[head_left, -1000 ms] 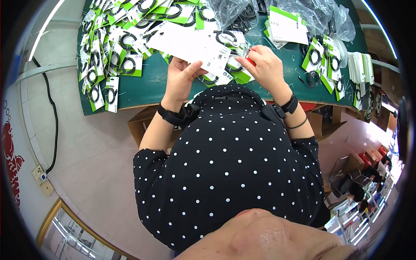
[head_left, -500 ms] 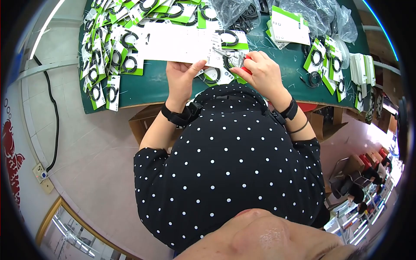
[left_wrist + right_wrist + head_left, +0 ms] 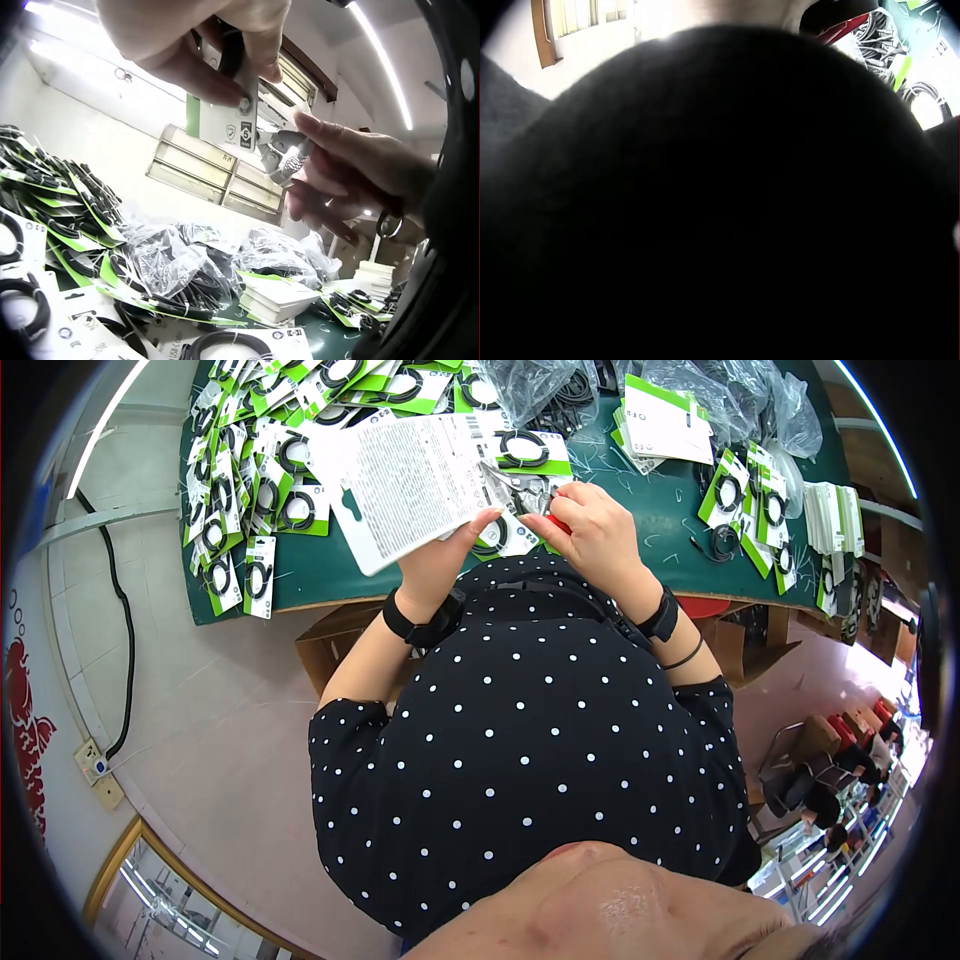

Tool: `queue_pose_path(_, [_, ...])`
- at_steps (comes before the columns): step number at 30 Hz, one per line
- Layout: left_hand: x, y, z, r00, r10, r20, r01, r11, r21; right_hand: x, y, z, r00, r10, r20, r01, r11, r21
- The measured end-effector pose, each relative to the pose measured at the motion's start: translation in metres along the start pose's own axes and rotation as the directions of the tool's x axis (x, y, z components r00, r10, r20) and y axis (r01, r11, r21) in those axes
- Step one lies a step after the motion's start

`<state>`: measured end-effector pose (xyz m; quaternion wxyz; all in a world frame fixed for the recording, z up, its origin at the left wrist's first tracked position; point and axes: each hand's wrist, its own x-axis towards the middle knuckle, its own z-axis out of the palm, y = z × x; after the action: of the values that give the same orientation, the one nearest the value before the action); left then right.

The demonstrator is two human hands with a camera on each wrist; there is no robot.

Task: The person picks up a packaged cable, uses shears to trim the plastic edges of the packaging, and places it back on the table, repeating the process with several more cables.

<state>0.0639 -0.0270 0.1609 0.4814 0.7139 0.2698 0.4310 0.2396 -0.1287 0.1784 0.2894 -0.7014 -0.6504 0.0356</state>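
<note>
The left hand (image 3: 440, 565) pinches a white printed card (image 3: 410, 480) at its lower edge, its text side up and its hanger slot toward the lower left. In the left wrist view that hand (image 3: 202, 45) also has a black cable (image 3: 231, 51) by the card. The right hand (image 3: 597, 535) grips red-handled pliers (image 3: 530, 484), whose metal head meets the card's right edge. From the left wrist, the pliers' head (image 3: 281, 154) lies beside the card's printed end (image 3: 234, 124), with the right hand (image 3: 352, 165) around the handles. Dark cloth blocks most of the right wrist view.
Many carded black cables (image 3: 300, 508) pile up on the left of the green table (image 3: 345, 565). Plastic bags (image 3: 700, 400) of cables lie at the back, beside a stack of cards (image 3: 665, 420). More carded cables (image 3: 722, 490) and stacked white cards (image 3: 832, 520) are on the right.
The card has turned and tilted, its slotted end swinging down toward the body and its printed text coming into view. The left hand has shifted slightly right, and the right hand slightly left and down.
</note>
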Motion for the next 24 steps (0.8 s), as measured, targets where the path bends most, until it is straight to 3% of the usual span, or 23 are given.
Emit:
queue_pose_path(3, [0.0,0.004,0.006,0.999,0.008,0.047,-0.013,0.996,0.094,0.0,-0.001,0.001,0.999,0.031,0.009,-0.031,0.999,0.04])
queue_pose_path(6, [-0.005,-0.005,0.01,0.99,-0.114,0.079,0.106,0.989,0.099,-0.001,-0.002,0.002,0.999,0.039,-0.002,-0.039,0.997,0.062])
queue_pose_path(11, [-0.006,-0.009,0.013,0.985,-0.153,0.083,0.15,0.987,0.05,-0.001,-0.003,0.004,0.999,0.047,-0.019,-0.046,0.997,0.056])
queue_pose_path(14, [-0.003,-0.001,0.013,0.961,-0.253,0.107,0.256,0.967,-0.005,0.001,-0.005,0.002,0.999,0.024,-0.042,-0.023,0.999,0.03])
queue_pose_path(24, [-0.002,-0.005,0.018,0.993,-0.103,0.052,0.097,0.989,0.114,-0.002,-0.005,0.001,0.991,0.111,0.075,-0.113,0.994,0.013])
